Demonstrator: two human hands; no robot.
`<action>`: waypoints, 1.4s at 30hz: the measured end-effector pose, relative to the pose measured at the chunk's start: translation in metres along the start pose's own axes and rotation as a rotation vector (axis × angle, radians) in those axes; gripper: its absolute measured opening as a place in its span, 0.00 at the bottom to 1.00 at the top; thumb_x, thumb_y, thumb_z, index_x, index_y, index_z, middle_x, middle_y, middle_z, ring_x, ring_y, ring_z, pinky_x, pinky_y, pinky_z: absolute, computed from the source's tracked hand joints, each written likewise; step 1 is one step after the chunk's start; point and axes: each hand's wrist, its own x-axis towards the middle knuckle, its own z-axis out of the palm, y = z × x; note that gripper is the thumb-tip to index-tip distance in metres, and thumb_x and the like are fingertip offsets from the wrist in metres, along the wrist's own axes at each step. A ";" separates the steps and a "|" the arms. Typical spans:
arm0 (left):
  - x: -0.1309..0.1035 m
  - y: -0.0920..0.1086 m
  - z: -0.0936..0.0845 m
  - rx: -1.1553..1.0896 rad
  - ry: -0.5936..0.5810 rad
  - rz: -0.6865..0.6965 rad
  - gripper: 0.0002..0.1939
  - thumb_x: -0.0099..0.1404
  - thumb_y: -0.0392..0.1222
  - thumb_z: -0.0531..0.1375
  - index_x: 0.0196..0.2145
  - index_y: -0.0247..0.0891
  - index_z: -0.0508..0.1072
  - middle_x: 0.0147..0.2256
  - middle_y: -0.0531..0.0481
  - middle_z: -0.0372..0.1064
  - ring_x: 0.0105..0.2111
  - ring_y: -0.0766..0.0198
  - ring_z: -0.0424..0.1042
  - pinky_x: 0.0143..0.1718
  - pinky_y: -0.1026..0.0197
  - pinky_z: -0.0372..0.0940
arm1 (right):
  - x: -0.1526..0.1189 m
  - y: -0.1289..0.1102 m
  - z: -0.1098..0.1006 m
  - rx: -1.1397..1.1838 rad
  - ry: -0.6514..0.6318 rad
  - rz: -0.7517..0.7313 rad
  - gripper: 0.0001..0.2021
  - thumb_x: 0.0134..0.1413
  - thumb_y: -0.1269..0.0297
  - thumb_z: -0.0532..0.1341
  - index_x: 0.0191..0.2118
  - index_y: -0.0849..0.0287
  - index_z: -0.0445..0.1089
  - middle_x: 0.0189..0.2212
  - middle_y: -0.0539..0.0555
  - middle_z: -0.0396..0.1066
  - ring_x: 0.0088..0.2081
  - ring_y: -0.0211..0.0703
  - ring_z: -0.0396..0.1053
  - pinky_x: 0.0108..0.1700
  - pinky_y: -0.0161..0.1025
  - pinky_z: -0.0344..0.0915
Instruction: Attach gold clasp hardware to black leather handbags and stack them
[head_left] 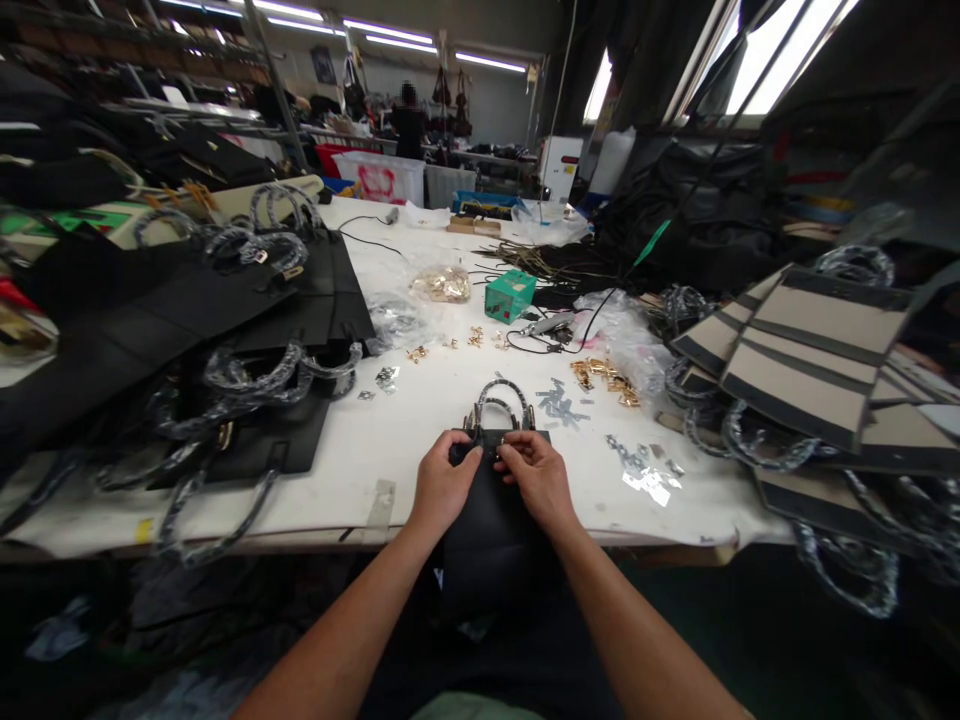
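A black handbag [491, 540] hangs over the table's front edge before me, its upper part resting on the tabletop. Its two plastic-wrapped handles [499, 388] stand up at the far side. My left hand [448, 480] is closed on the bag's top edge, thumb on the near face and fingers behind. Close to its right, my right hand [536, 478] pinches something small at the middle of that edge. A glint of metal shows by its fingertips, but the piece is mostly hidden.
Gold fittings [607, 380], grey metal strips [561, 403] and shiny small plates [649, 480] lie to the right. Behind them stands a green box [510, 296] with a corded tool [547, 325]. Black bags [292, 440] are piled left, beige-faced panels [814, 350] with wrapped handles right.
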 end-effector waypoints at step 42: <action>-0.019 -0.013 -0.015 -0.472 -0.039 -0.341 0.26 0.56 0.60 0.65 0.39 0.33 0.80 0.32 0.45 0.79 0.41 0.50 0.76 0.42 0.56 0.68 | -0.009 -0.032 0.030 -0.491 0.029 -0.234 0.08 0.52 0.62 0.63 0.37 0.55 0.77 0.28 0.49 0.77 0.29 0.41 0.73 0.33 0.36 0.67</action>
